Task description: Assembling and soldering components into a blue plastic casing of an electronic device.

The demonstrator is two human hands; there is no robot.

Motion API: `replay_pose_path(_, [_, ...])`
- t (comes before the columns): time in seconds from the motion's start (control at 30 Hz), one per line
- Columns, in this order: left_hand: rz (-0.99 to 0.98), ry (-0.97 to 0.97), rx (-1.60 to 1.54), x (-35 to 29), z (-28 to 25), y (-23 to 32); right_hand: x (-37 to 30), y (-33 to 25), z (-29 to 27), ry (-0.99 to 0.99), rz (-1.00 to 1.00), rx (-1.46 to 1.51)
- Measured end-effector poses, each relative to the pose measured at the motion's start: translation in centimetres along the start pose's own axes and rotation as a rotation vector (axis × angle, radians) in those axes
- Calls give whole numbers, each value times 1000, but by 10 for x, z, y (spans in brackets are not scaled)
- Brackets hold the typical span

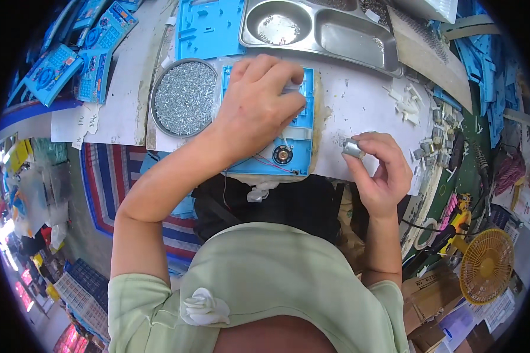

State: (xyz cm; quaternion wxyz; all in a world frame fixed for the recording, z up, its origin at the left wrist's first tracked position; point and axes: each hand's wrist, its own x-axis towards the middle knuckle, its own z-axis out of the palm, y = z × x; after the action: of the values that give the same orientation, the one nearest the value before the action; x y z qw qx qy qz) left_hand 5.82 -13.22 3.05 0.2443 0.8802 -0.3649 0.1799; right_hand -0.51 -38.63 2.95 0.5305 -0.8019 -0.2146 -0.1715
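Observation:
A blue plastic housing (265,165) lies in front of me with its inside facing up. In its lower right part sit a small round black speaker (282,155) and thin red wires, below a white strip (298,133). My left hand (259,97) is over the upper part of the housing, fingers curled down and closed; whatever is between the fingertips is hidden by the hand. To the right of the housing, my right hand (384,167) pinches a small silver motor (352,148) between thumb and fingers, just above the white table surface.
A round dish of small screws (184,99) stands left of the housing. Behind are another blue housing (209,26) and a metal compartment tray (359,38). White plastic parts (406,103) and several motors (436,141) lie right. Printed blue panels (97,59) are piled far left.

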Motion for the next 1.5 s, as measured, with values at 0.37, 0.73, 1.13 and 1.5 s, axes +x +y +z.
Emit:
replay_pose_path(0.37, [-24, 38, -238, -52, -27, -7, 45, 24, 48, -118, 33, -140])
replay_pose_path(0.73, [-21, 76, -225, -73, -30, -12, 50, 12, 57, -217, 106, -374])
replay_pose_path(1.13, [201, 0, -226, -63, -33, -21, 63, 7, 49, -288, -108, -555])
replay_pose_path(1.5, [230, 30, -234, -65, -30, -25, 81, -10, 56, -377, -286, -471])
